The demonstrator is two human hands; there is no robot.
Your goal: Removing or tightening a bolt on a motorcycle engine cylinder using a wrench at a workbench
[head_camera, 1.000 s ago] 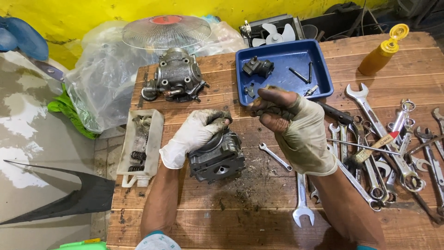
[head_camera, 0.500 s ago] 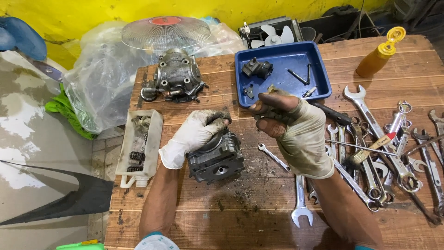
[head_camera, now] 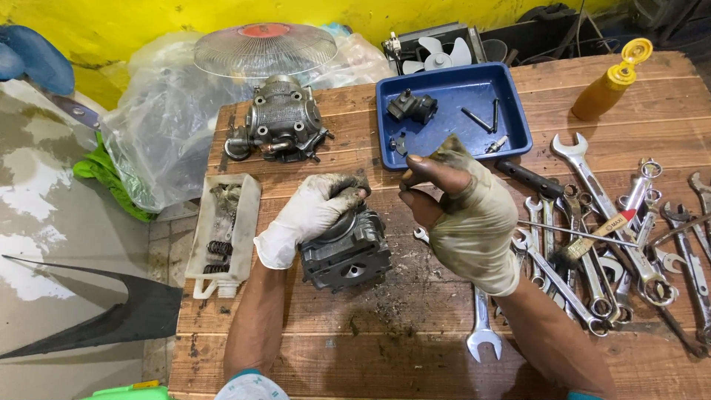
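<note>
My gloved left hand [head_camera: 315, 215] clamps down on the dark engine block [head_camera: 346, 252] beneath it to steady it, while my right hand [head_camera: 463, 215], raised just beside, pinches something too small to identify.

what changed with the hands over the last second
Little changed. The right hand stays raised above the table, having drifted slightly toward the engine block; whether it pinches anything is unclear. The left hand keeps resting on the block. Blue tray and wrenches unmoved.
</note>
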